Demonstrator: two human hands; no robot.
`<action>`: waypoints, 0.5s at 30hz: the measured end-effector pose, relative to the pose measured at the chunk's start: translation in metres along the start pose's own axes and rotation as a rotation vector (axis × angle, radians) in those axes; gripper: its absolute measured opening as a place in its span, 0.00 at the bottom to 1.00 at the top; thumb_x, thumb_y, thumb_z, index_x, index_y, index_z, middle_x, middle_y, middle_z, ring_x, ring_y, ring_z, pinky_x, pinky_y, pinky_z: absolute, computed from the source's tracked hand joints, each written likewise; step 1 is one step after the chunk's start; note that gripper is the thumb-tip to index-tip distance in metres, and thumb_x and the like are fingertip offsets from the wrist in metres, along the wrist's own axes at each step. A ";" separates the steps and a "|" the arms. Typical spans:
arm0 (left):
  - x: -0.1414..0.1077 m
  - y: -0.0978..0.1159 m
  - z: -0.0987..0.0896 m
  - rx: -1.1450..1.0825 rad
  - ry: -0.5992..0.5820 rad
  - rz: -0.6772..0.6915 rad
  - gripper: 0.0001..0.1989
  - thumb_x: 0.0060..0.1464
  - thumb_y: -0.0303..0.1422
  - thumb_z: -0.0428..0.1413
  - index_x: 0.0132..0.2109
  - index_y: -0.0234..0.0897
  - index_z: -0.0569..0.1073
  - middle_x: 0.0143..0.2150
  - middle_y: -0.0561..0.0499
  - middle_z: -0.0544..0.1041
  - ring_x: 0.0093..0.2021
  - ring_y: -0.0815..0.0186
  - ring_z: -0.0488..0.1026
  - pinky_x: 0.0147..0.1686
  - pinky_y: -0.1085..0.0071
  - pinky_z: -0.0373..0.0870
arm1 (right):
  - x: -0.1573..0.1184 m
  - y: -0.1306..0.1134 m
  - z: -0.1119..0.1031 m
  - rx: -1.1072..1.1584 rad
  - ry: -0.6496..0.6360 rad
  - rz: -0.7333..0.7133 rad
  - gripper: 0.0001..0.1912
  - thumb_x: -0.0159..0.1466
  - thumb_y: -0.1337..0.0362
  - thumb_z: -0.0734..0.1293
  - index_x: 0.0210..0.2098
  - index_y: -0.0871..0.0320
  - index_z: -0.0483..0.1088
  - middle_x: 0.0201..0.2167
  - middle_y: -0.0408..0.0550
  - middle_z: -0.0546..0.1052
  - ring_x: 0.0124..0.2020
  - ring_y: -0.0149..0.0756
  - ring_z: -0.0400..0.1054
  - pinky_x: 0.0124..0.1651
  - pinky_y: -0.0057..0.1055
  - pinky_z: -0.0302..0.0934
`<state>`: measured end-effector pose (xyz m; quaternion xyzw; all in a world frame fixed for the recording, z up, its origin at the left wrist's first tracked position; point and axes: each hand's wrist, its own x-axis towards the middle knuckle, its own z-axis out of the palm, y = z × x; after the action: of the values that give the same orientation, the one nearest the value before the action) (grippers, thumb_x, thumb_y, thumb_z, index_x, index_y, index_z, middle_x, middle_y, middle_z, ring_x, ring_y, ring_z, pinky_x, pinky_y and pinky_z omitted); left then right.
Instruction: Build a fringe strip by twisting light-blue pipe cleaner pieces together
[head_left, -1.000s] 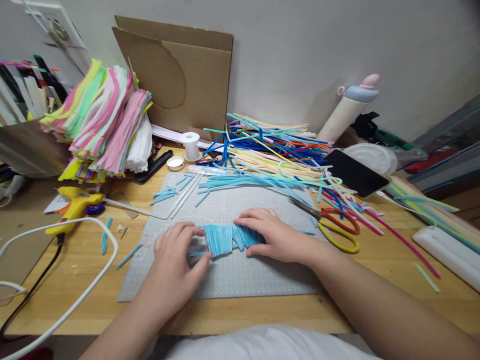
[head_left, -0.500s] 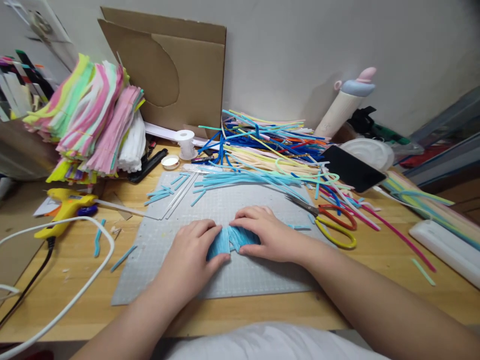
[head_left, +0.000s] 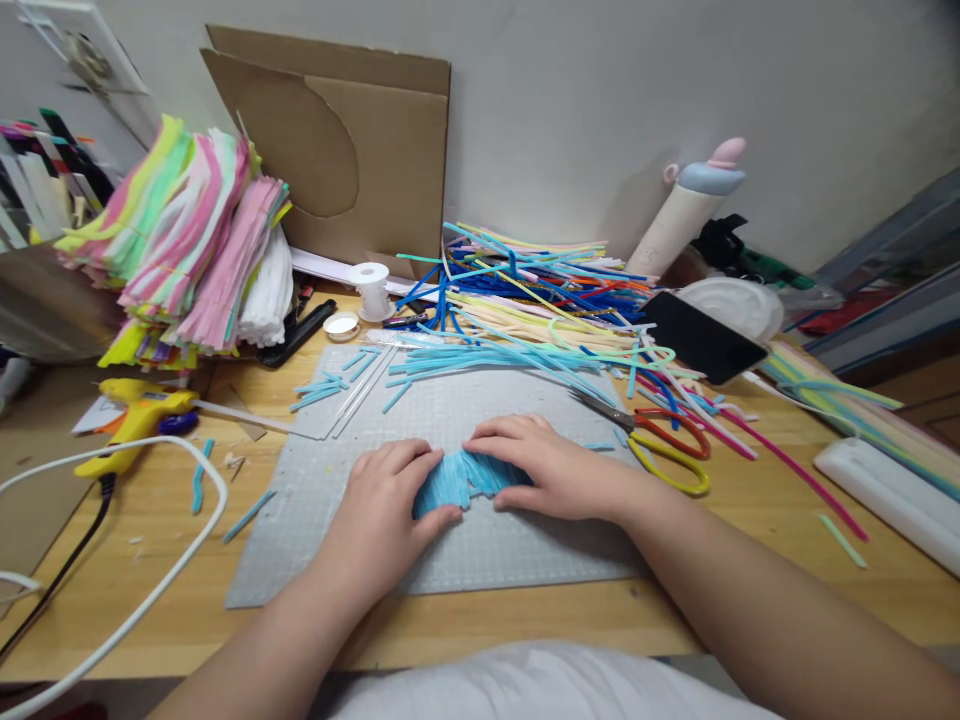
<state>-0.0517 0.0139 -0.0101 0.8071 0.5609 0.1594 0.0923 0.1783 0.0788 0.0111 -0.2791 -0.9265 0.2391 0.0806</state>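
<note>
Since the earlier frame, L hand [head_left: 382, 510] has come in toward R hand [head_left: 555, 470], now covering more of the blue fuzzy piece [head_left: 442, 485]; R hand is in abt the same spot. The piece is near the middle of the mat [head_left: 525, 560], its L and R parts meeting at the far side w/ a ragged notch at the near side; can't tell if they're joined. Both hands are half-curled, not fully closed: L has the L part btwn thumb at the near edge and fingers at the far edge, R has the R part the same way, palm hiding its outer end. For a good result, I'd keep pressure light & even on both sides, since soft pile likely squashes or skews if one hand pushes harder. Line up far edges 1st, then ease the near corners in so the notch doesn't widen; keep both parts flat on the mat, strips parallel. Fingertips nr the seam would help, w/ thumbs kept off the ragged ends. Scissors [head_left: 634, 420] lie at the mat's R edge, OK for stray ends; glue gun [head_left: 146, 402] is L of the mat, cord well apart from the hands.
</note>
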 end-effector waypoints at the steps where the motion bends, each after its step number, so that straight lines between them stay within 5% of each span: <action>1: 0.000 0.000 0.000 -0.002 0.000 0.001 0.23 0.50 0.44 0.57 0.52 0.41 0.70 0.52 0.45 0.71 0.51 0.54 0.68 0.49 0.55 0.62 | 0.001 0.000 0.001 0.000 0.009 0.008 0.28 0.59 0.57 0.69 0.57 0.55 0.62 0.54 0.52 0.66 0.56 0.41 0.58 0.57 0.40 0.49; 9: 0.000 0.002 0.000 -0.006 0.007 0.003 0.22 0.50 0.43 0.58 0.51 0.40 0.70 0.52 0.45 0.71 0.51 0.55 0.67 0.49 0.56 0.61 | 0.012 -0.006 0.020 -0.025 0.134 0.130 0.32 0.51 0.45 0.71 0.50 0.56 0.67 0.49 0.52 0.69 0.51 0.46 0.60 0.52 0.42 0.51; 15: -0.001 0.000 -0.001 -0.003 -0.002 -0.012 0.23 0.50 0.44 0.58 0.52 0.41 0.69 0.53 0.47 0.71 0.52 0.56 0.67 0.50 0.57 0.59 | 0.005 -0.002 0.010 0.046 0.052 0.062 0.38 0.52 0.46 0.70 0.57 0.56 0.60 0.54 0.54 0.65 0.55 0.46 0.57 0.56 0.42 0.50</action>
<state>-0.0522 0.0128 -0.0087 0.8038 0.5654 0.1588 0.0951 0.1705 0.0756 0.0035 -0.3116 -0.9093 0.2556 0.1036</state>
